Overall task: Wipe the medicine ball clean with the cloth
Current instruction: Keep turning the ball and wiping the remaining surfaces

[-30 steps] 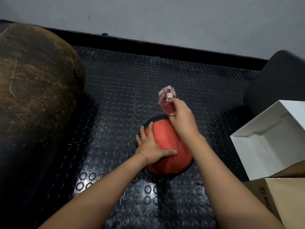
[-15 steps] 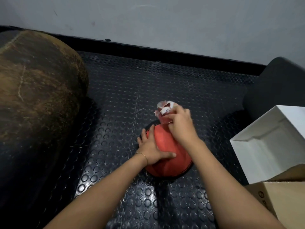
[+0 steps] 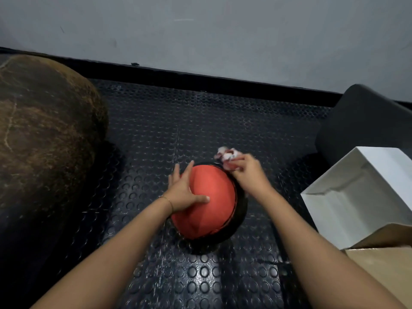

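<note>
Ball: round red medicine ball with a black underside [image 3: 211,201], resting on the black studded rubber floor mat [image 3: 156,130], at about 6 o'clock of the view's centre.
Left hand [image 3: 185,192]: spread flat on the ball's 9 o'clock flank, fingers fanned up the side, thumb laid toward the middle — a bracing press, not a closed grip.
Right hand [image 3: 249,172]: at the ball's 1 o'clock edge, grip closed around the bunched pink-and-white cloth [image 3: 227,158]; blurred, so finger detail unclear.
Cloth contact: wad at or just off the ball's upper right rim, beside the black band; touching or slightly lifted — cannot tell.
Done so far: no way to judge from the surface; red top looks even and matte, no visible streaks, wet patches or dirt.
Left to do: likely most of the ball — the near 6 o'clock face, the flank under the left palm and the black underside against the mat, which needs a roll or a turn to reach.
Stage: probably mid-wipe, working the far right side.
Surroundings: large scuffed brown ball [image 3: 44,134] at 9 o'clock, well apart; open white cardboard box [image 3: 356,197] and a brown carton [image 3: 388,270] at 3 to 4 o'clock, near the right forearm.
Risk: ball liable to roll under wiping pressure without the left-hand brace.
</note>
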Tool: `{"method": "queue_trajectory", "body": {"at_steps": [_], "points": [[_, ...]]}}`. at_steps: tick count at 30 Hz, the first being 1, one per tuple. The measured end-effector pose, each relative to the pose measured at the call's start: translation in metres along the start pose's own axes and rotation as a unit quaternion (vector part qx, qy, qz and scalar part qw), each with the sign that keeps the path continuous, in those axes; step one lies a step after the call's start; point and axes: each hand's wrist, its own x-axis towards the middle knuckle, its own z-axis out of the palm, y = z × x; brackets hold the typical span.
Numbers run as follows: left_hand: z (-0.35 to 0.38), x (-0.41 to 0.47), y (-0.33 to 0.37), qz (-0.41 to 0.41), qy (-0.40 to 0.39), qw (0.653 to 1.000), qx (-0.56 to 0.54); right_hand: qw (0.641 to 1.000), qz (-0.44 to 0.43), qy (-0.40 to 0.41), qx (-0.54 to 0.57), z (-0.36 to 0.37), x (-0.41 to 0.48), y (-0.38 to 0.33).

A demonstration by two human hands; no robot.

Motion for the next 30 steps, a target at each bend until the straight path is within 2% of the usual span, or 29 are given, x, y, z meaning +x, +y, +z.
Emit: {"method": "queue_trajectory", "body": {"at_steps": [3,6,10,12,15,18,20,23,27,30], "points": [[0.000,0.011,0.011,0.033,-0.031,0.995,0.092,0.999,0.000,-0.037,0.009,0.022,-0.003,-0.007],[-0.010,0.018,0.011,0.007,-0.056,0.990,0.126,0.999,-0.013,-0.021,-0.021,0.029,0.003,-0.012],[-0.019,0.026,0.019,-0.013,-0.066,0.991,0.119,0.991,0.001,0.134,0.015,0.052,-0.040,-0.007],[-0.017,0.030,0.025,-0.016,-0.068,0.990,0.121,0.984,-0.035,0.174,0.010,0.069,-0.084,0.004],[-0.016,0.035,0.027,-0.016,-0.068,0.989,0.131,0.980,-0.104,0.172,0.003,0.073,-0.111,0.020],[-0.017,0.037,0.027,-0.011,-0.061,0.989,0.137,0.976,-0.058,0.198,0.071,0.046,-0.067,0.002],[-0.018,0.040,0.025,-0.025,-0.062,0.990,0.122,0.980,-0.016,0.191,0.048,0.041,-0.034,-0.011],[-0.023,0.043,0.024,-0.034,-0.062,0.991,0.111,0.982,-0.012,0.189,-0.009,0.060,-0.034,-0.015],[-0.024,0.049,0.021,-0.032,-0.069,0.991,0.110,0.973,-0.082,0.214,-0.011,0.086,-0.084,-0.003],[-0.020,0.048,0.024,-0.031,-0.062,0.992,0.104,0.978,-0.115,0.176,-0.007,0.083,-0.102,0.005]]}}
